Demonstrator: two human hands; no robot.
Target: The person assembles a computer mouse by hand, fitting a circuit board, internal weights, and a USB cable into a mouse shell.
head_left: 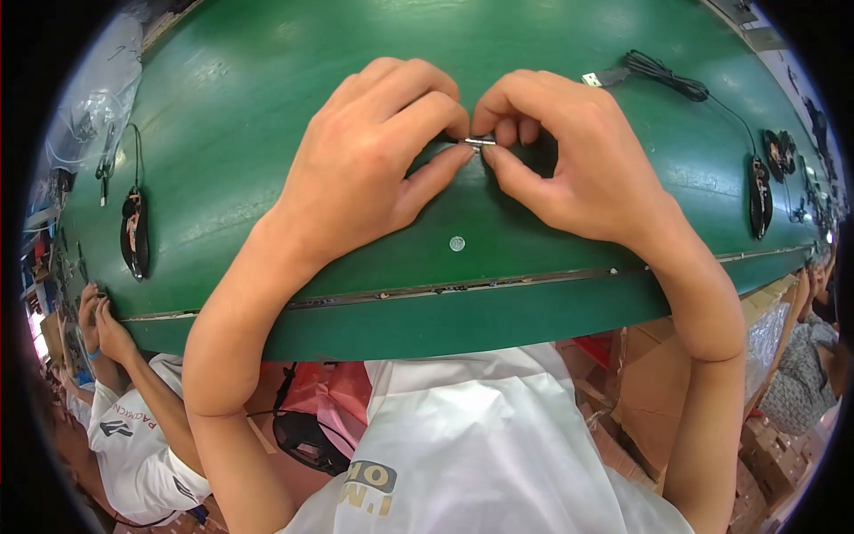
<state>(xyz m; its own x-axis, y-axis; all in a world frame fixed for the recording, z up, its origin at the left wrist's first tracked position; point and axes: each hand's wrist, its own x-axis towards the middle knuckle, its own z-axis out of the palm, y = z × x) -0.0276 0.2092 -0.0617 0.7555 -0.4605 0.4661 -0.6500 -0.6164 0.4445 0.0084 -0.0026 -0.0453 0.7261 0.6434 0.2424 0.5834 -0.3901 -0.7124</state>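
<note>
Above the middle of the green table (382, 276), my two hands meet fingertip to fingertip. Between them is a small shiny silver piece (480, 141), partly hidden by the fingers; its exact kind does not show. My left hand (365, 151) pinches its left end between thumb and fingers. At the other end, my right hand (569, 151) is closed in a pinch too, its remaining fingers curled in. Nearer to me, below the hands, a small round whitish disc (457, 243) lies on the table.
A coiled black cable with a USB plug (603, 77) leads to an opened mouse (760, 198) at the right. Another opened mouse (134, 231) lies at the left. A seam (498, 284) crosses the table's near side. Co-workers sit left and right; cardboard boxes (654, 383) stand below.
</note>
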